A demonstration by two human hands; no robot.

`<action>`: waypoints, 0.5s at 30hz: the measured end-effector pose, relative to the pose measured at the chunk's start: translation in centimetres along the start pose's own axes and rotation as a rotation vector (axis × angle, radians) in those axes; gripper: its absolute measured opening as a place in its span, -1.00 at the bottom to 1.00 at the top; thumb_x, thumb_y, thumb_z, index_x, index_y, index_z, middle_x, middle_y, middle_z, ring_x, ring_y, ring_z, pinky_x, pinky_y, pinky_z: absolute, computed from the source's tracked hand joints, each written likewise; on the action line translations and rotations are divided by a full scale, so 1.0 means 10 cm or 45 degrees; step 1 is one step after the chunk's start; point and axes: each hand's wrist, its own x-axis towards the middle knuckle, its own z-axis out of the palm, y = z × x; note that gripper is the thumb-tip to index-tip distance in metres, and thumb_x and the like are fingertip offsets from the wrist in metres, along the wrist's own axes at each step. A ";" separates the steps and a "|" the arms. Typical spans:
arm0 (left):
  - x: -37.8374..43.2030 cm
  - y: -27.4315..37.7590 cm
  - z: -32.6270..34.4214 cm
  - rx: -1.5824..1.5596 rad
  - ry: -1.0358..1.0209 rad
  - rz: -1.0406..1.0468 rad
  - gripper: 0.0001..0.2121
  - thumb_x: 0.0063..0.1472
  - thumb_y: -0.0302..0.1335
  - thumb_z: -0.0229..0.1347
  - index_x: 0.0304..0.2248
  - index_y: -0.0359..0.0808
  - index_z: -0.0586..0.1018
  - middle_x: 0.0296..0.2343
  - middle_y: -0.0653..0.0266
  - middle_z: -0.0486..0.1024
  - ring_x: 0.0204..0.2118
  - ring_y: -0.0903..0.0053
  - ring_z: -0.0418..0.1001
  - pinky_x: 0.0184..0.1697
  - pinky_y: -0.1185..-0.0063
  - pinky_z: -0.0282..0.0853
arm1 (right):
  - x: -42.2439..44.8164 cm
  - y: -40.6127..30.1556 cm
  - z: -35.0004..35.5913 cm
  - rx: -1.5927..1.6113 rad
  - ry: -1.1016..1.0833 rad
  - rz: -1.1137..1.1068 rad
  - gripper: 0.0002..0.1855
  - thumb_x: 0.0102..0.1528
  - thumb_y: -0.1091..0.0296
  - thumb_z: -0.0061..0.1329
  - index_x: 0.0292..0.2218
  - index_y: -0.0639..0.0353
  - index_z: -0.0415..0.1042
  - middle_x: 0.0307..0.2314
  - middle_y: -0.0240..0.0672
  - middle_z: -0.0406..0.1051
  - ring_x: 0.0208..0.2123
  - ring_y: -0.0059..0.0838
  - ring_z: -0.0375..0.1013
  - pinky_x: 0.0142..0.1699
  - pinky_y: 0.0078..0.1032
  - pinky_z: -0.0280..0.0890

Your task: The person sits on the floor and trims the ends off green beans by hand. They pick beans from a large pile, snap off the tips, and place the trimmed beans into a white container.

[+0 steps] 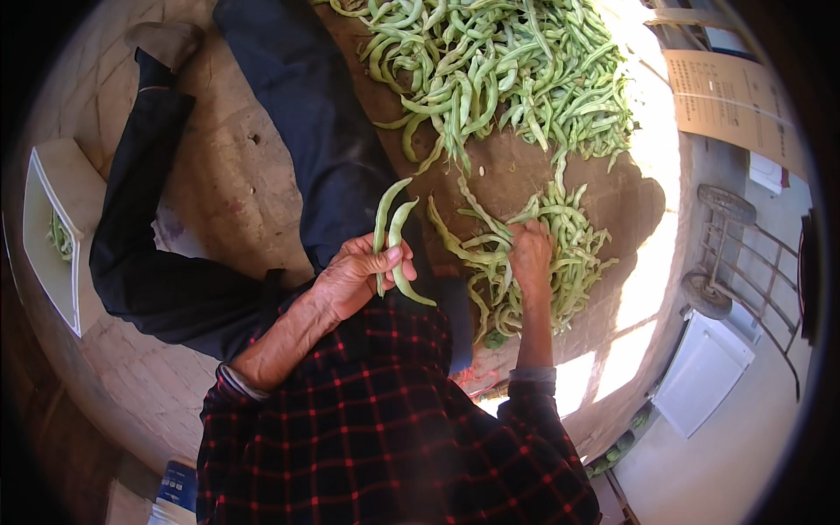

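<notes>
Two long green bean pods [398, 243] are pinched between the thumb and fingers of my left hand [369, 269], held over my lap. My right hand [530, 252] reaches down into the smaller pile of green beans [569, 262] on the floor; its fingertips are partly hidden, so whether they grip a pod is unclear. Beyond it, a larger heap of green beans [499, 65] spreads over the brown ground, with a few pods trailing between the two piles. A small pale bean [482, 171] lies loose between them.
At the left stands an open white foam box [77, 262] with some green beans inside. My outstretched legs lie beside the piles. Along the right are a cardboard sheet [728, 105], a metal hand cart [741, 243] with wheels, a white container [702, 374] and several striped green melons [613, 453].
</notes>
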 end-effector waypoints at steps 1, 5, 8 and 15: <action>0.01 -0.01 -0.02 -0.025 0.007 0.011 -0.82 0.18 -0.36 0.18 -0.29 -0.27 0.53 -0.47 0.28 0.56 -0.43 0.64 0.47 -0.37 0.70 0.32 | -0.01 0.06 0.02 0.027 -0.021 0.012 -0.66 -0.12 0.68 -0.09 -0.25 0.26 0.51 -0.36 -0.14 0.42 -0.29 -0.11 0.40 -0.21 -0.22 0.27; 0.00 0.01 0.03 -0.093 0.028 0.063 -0.88 0.19 -0.42 0.19 -0.32 -0.26 0.53 -0.47 0.27 0.56 -0.43 0.64 0.48 -0.41 0.69 0.28 | -0.17 0.20 -0.14 0.039 0.131 0.116 -0.76 -0.03 0.62 -0.07 -0.27 0.26 0.51 -0.46 -0.09 0.39 -0.41 -0.11 0.40 -0.30 -0.28 0.30; 0.02 0.00 0.01 -0.117 -0.010 0.078 -0.91 0.16 -0.47 0.21 -0.38 -0.25 0.53 -0.48 0.28 0.56 -0.37 0.60 0.50 -0.29 0.63 0.33 | -0.28 0.07 -0.58 0.213 0.304 0.377 -0.87 0.05 0.58 -0.07 -0.33 0.27 0.49 -0.52 -0.19 0.40 -0.46 -0.28 0.42 -0.34 -0.35 0.33; 0.04 0.00 0.01 -0.059 -0.117 0.061 -0.72 0.17 -0.37 0.19 -0.17 -0.35 0.55 -0.12 0.01 0.52 -0.25 0.59 0.48 -0.11 0.59 0.37 | -0.53 -0.70 -0.61 1.718 0.406 0.401 -0.83 0.23 0.40 -0.10 -0.32 0.28 0.49 -0.60 -0.41 0.40 -0.53 -0.62 0.37 -0.36 -0.62 0.29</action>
